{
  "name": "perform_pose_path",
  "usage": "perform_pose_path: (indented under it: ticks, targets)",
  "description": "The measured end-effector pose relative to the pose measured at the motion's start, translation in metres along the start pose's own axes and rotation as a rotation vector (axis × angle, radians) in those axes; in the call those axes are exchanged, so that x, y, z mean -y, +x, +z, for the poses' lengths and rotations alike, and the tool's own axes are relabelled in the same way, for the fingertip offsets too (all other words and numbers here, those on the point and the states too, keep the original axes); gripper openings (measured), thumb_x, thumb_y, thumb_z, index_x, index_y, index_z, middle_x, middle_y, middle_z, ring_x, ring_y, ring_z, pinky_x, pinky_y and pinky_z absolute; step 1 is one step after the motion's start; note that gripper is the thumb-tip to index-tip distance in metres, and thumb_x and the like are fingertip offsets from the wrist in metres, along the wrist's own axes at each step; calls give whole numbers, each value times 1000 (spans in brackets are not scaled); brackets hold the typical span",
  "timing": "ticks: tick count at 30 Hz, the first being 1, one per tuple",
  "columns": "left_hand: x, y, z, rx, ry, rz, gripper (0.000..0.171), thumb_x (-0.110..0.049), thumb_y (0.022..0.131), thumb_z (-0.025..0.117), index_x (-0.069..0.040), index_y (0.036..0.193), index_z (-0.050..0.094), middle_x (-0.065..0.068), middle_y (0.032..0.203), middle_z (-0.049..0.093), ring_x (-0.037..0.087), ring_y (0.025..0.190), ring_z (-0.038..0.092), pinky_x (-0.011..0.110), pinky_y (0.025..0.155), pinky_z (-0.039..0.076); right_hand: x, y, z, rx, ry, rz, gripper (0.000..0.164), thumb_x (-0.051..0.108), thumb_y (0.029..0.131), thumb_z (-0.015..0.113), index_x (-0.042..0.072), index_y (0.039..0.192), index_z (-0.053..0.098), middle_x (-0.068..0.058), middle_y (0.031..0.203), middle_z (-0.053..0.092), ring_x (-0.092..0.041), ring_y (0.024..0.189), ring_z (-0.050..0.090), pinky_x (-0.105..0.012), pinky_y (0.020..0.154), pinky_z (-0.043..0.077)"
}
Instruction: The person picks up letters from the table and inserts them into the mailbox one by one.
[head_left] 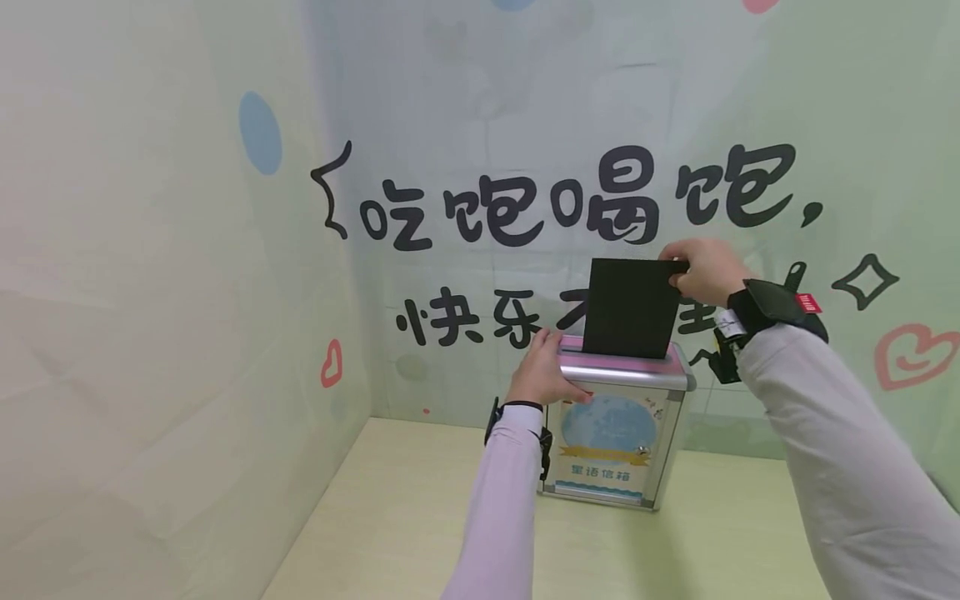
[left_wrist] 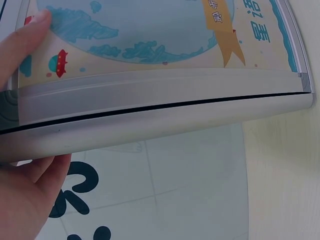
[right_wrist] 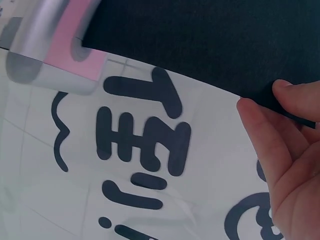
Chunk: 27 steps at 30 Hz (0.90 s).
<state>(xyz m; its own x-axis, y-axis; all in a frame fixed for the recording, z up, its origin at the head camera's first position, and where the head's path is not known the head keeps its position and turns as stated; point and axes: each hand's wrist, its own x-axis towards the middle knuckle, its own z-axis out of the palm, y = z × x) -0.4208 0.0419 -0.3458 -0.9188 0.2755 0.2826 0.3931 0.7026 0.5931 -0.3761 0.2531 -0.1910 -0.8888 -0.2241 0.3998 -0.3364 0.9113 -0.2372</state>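
Observation:
A mailbox [head_left: 615,446] with a silver frame, a pink top and a printed front panel stands against the back wall. A flat black card [head_left: 630,308] rises upright from the slot in its top, the lower edge hidden inside. My right hand [head_left: 705,271] pinches the card's upper right corner, thumb on one face and fingers on the other, as the right wrist view also shows of the card [right_wrist: 210,40]. With my left hand [head_left: 542,371] I grip the mailbox's upper left corner. In the left wrist view the thumb [left_wrist: 25,42] presses the front panel, fingers reaching round the side.
The box stands on a pale wood-look surface [head_left: 420,508]. Behind it is a printed wall [head_left: 465,108] with large black characters and hearts. A plain side wall [head_left: 150,333] closes off the left. Both wrists wear black straps [head_left: 780,308].

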Motion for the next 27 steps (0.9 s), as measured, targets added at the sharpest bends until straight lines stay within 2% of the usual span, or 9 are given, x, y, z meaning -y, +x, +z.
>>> perform_pose_path:
  ticks: [9,17,23,25,27]
  targets:
    - [-2,-2,-1,11,-10,-11,107,-31,53,88,-15,142,30,3,149,21,23,126,39,39,95,42,-3,-6,32,100,45,8,18,-8,80,49,-2,90,62,-17,82,59,-30,71,50,-35,59,39]
    - [-1,-2,-1,2,-1,6,106,-31,52,89,-14,141,33,5,148,23,24,124,41,39,93,43,-12,-8,62,98,1,19,22,-7,76,50,1,91,65,-18,89,62,-29,73,53,-41,65,43]
    - [-1,-1,-1,3,-12,7,107,-31,52,89,-14,141,32,6,148,22,24,125,40,39,94,42,-10,-11,74,82,5,43,24,-8,74,52,1,92,66,-19,90,62,-29,72,52,-40,64,42]
    - [0,0,-1,4,-7,6,108,-31,52,89,-14,142,32,5,148,22,24,125,39,39,94,42,-9,-12,76,95,14,57,24,-7,75,53,0,94,65,-21,92,62,-31,74,53,-42,66,43]
    - [-1,0,-1,0,-11,8,108,-30,51,89,-14,141,32,6,148,23,24,124,41,39,94,42,-10,-13,77,139,8,79,30,2,79,58,0,108,61,-25,106,59,-37,87,55,-48,75,45]
